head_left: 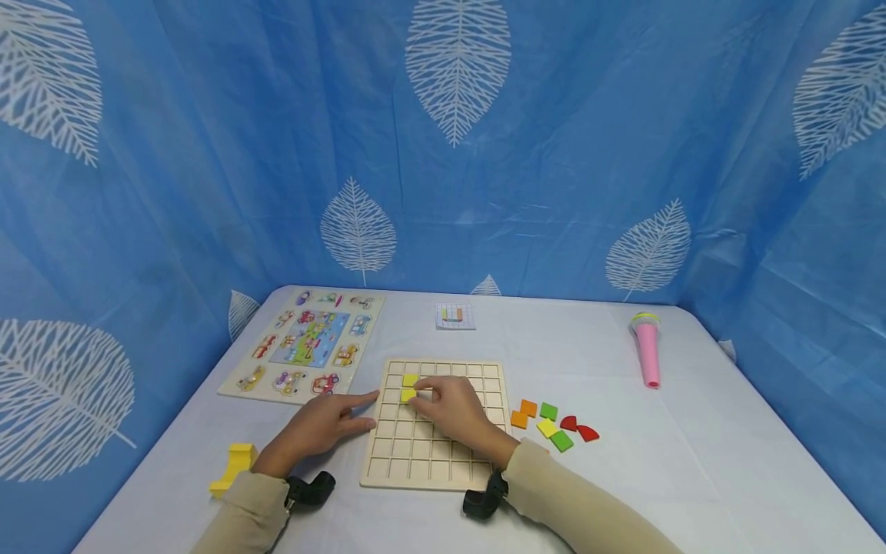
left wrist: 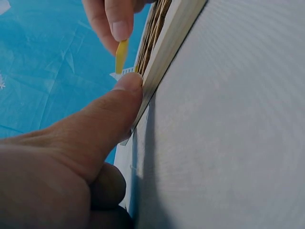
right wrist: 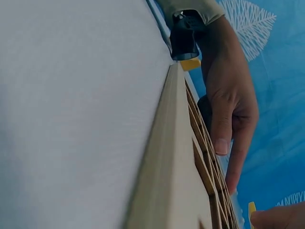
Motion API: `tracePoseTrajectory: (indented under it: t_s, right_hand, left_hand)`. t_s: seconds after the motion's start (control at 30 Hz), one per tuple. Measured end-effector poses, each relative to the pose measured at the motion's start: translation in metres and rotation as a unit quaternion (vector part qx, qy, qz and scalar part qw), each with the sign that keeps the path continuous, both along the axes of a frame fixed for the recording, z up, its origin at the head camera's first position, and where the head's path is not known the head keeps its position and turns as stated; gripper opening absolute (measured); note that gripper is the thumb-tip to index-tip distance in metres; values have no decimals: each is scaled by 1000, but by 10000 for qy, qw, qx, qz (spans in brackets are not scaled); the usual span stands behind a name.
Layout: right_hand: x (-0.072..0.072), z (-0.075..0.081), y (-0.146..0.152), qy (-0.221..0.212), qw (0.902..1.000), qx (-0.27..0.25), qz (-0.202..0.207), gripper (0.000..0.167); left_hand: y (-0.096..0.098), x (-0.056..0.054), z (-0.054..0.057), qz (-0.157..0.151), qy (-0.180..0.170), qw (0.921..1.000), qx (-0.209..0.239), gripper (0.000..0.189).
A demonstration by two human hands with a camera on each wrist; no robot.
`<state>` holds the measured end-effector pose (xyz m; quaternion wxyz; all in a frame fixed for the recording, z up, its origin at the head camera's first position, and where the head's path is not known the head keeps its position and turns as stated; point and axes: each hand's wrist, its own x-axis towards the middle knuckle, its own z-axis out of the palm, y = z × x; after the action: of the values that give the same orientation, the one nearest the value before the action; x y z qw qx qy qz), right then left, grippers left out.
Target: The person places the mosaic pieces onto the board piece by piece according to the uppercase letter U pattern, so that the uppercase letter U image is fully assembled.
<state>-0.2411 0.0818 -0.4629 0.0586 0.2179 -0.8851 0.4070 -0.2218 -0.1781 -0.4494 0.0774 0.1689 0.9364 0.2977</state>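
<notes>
A wooden grid board [head_left: 391,469] lies on the table in front of me. My right hand [head_left: 453,404] reaches over it and pinches a yellow square tile [left wrist: 121,57] between thumb and fingertips, tilted on edge in the left wrist view. Another yellow tile [head_left: 410,379] sits in a cell near the board's upper left, just beyond those fingertips. At the board's left edge is my left hand [head_left: 321,423], with index finger and thumb extended toward the rim. In the left wrist view, a fingertip [left wrist: 129,82] rests against the board's side.
Orange, green, yellow and red pieces [head_left: 548,428] lie right of the board. A pattern card [head_left: 455,316] lies behind it. A vehicle picture puzzle [head_left: 304,346] is at back left, a yellow block [head_left: 235,468] by the left forearm, and a pink toy microphone [head_left: 647,352] at far right.
</notes>
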Motion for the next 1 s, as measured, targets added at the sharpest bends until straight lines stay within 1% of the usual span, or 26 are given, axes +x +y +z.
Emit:
tracePoseTrajectory:
  t_s: [0.23, 0.43, 0.67, 0.8, 1.0]
  right_hand:
    - [0, 2, -6, 166, 9996, 168, -141, 26]
    - [-1, 0, -7, 240, 9991, 274, -213, 26]
    - [-2, -3, -10, 319, 9976, 536, -305, 28]
    - [-2, -3, -10, 390, 9976, 478, -303, 29]
    - [-1, -3, -8, 482, 9974, 447, -306, 21]
  left_hand:
    - [1, 1, 1, 4, 8, 10000, 9, 55]
    - [1, 1, 1, -8, 38, 10000, -10, 56]
    - [1, 1, 0, 5, 22, 10000, -32, 56]
    - [0, 0, 0, 6, 21, 10000, -8, 56]
    - [1, 1, 0, 25, 14, 10000, -35, 56]
